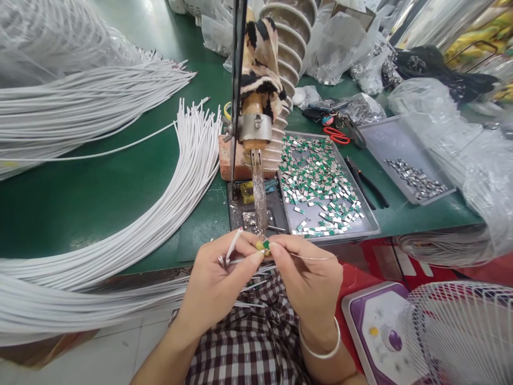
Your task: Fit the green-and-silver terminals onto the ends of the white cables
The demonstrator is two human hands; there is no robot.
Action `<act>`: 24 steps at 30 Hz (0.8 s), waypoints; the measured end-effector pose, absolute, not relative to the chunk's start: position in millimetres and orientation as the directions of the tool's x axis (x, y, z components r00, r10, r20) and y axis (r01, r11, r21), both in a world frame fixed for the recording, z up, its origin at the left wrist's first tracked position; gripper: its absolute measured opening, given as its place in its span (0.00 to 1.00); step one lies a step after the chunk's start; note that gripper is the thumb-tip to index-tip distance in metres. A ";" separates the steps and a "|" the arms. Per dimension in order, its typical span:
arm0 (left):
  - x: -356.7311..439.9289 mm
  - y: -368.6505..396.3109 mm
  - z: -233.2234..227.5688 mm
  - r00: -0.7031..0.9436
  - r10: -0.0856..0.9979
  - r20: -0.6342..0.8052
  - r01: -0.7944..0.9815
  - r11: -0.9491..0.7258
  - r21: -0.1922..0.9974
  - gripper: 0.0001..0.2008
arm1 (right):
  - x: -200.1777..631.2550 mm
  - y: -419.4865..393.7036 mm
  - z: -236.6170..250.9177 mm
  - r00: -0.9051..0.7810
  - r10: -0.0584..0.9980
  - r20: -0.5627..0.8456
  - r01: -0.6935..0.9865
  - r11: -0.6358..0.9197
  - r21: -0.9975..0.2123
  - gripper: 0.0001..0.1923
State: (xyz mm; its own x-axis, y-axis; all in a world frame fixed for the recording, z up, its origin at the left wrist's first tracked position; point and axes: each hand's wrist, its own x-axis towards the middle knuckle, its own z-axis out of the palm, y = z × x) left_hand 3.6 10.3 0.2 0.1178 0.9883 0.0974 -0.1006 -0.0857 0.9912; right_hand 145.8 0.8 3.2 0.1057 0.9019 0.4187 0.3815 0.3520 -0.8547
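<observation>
My left hand pinches white cables; a few of their cut ends poke up between the fingers. One cable tip meets a small green circuit board, held between the thumb and finger of my right hand. A thin wire, seemingly solder, runs out across my right fingers. Right above the board is the tip of a mounted soldering iron, pointing down; whether they touch, I cannot tell. My fingertips partly hide the joint.
A tray of many green-and-silver boards stands right of the iron. Black pliers, red-handled scissors and another tray of metal parts lie beyond. White cable bundles spread leftward. A brick supports the iron; a fan stands lower right.
</observation>
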 end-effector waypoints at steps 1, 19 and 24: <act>2.9 9.9 -1.0 0.116 0.990 0.084 -0.118 -0.070 0.991 0.11 | 146.4 -0.4 3.0 0.099 0.899 0.427 0.395 0.358 -0.846 0.10; 2.8 13.2 -3.2 0.033 0.997 0.070 -0.243 -0.060 0.968 0.11 | 143.2 -2.0 4.2 0.099 0.715 0.693 0.523 0.555 -0.647 0.13; 1.1 9.1 -6.7 0.056 0.998 0.031 -0.269 -0.014 0.963 0.10 | 144.1 -4.2 5.0 0.088 0.740 0.667 0.480 0.555 -0.679 0.12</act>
State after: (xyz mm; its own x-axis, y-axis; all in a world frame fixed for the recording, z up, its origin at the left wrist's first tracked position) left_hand 1.1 9.1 -6.7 0.0558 0.9980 0.0305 -0.2691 -0.0144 0.9630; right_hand 144.1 -4.2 5.0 0.0883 0.7396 0.6672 0.4803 0.5552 -0.6790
